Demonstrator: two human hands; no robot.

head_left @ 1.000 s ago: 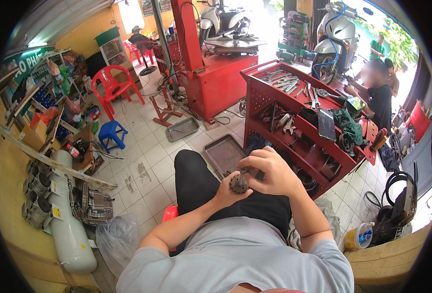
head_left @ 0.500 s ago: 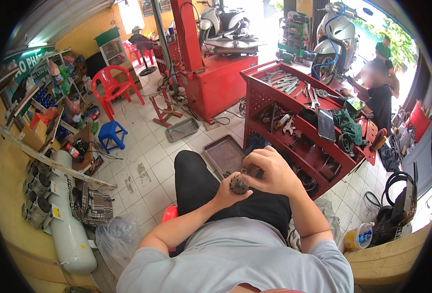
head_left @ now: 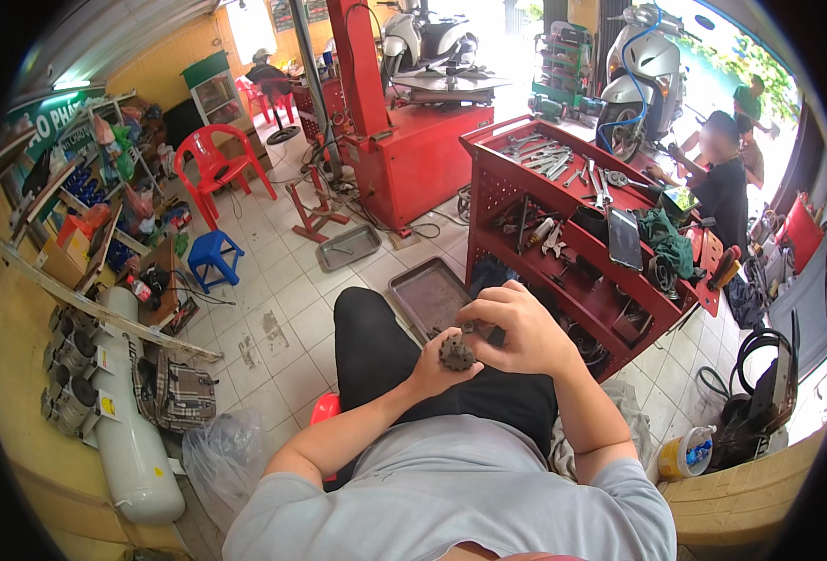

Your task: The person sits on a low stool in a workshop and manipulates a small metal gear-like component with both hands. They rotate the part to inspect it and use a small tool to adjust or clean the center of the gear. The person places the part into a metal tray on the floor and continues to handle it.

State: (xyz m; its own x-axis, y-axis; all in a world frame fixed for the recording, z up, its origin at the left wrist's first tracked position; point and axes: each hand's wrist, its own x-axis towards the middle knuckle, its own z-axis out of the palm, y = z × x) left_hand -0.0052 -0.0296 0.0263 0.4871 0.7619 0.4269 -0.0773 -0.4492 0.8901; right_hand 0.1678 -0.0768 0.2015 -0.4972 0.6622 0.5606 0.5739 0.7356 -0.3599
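Above my lap, my left hand (head_left: 432,370) is closed around a dark, toothed metal gear (head_left: 455,354), its round notched face turned up toward me. Thumb and fingers of my right hand (head_left: 522,329) pinch a small metal piece (head_left: 470,327) right at the gear's far edge. That piece is too small to name, and I cannot tell whether it touches the gear. Under both hands lie my dark trousers (head_left: 374,351).
A red tool cart (head_left: 535,243) with wrenches on top stands ahead right. On the tiled floor are a large metal tray (head_left: 406,280) and a smaller tray (head_left: 339,259). A blue stool (head_left: 215,260) and a white tank (head_left: 133,449) are at left. A co-worker (head_left: 724,187) is by a scooter.
My right fingers and the small metal piece have shifted very slightly beside the gear. My left hand keeps its hold. The people at the far right have moved a little.
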